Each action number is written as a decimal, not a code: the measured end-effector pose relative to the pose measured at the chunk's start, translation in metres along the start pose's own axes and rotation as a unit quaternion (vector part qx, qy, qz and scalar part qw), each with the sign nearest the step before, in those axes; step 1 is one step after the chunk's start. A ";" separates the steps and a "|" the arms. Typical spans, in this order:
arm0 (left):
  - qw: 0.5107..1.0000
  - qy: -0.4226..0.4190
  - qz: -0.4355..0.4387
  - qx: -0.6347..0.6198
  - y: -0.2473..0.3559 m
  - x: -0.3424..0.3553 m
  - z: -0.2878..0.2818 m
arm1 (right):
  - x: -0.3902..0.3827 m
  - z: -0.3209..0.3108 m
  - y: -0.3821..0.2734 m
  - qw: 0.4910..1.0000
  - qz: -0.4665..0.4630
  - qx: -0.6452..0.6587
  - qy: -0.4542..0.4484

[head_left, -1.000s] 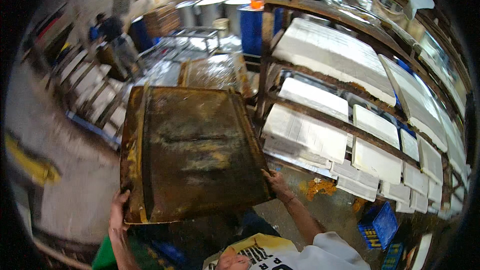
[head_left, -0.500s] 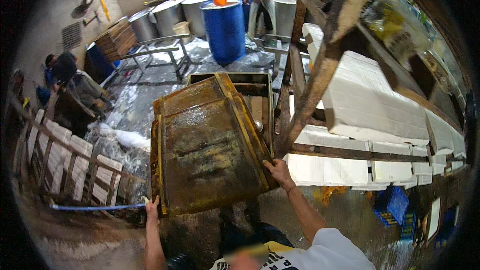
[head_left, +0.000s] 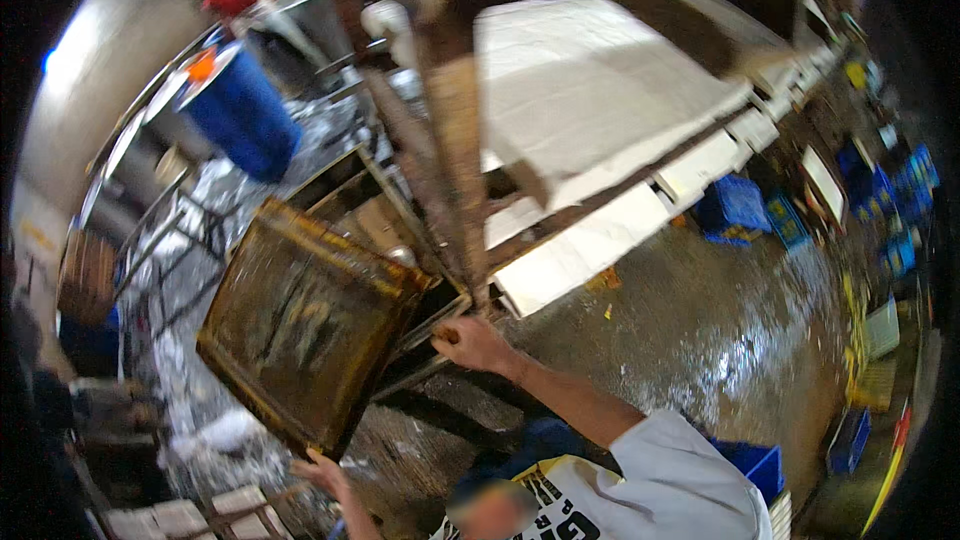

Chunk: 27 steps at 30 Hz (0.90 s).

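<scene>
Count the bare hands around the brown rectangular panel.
2. The left hand is at the lower corner of the brown rectangular panel; the right hand is by the near corner of the open box, contact unclear. Any hand beneath would be hidden.

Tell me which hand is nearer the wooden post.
Right. In the picture, the right hand is just below the visible lower end of the wooden post; the left hand is farther off, by the bottom corner of the brown board.

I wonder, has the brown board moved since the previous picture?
Yes: judged against the open box, the brown board has shifted left, so the box's near right corner now shows.
</scene>
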State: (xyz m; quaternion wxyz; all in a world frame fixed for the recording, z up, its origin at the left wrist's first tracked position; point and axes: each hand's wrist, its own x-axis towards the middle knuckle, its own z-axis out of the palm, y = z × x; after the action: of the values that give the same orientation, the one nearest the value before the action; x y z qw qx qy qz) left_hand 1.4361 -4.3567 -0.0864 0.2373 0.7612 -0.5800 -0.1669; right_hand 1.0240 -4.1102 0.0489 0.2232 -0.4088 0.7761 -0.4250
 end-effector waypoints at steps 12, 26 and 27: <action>0.784 -0.353 0.508 -0.056 0.348 -0.384 0.185 | 0.003 -0.301 0.376 0.848 0.202 -0.296 0.392; 0.626 -0.112 0.757 0.153 0.390 -0.159 0.404 | 0.172 -0.435 0.537 0.966 0.189 -0.153 0.085; 0.708 -0.155 0.681 0.100 0.384 -0.158 0.422 | 0.170 -0.435 0.545 0.965 0.191 -0.161 0.076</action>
State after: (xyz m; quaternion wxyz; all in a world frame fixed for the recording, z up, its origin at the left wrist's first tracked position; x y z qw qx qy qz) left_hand 0.8615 -4.3576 -0.2280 0.1154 0.1420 -0.9830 -0.0169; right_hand 0.3838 -3.8770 -0.1759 0.1717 -0.2494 0.9129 -0.2738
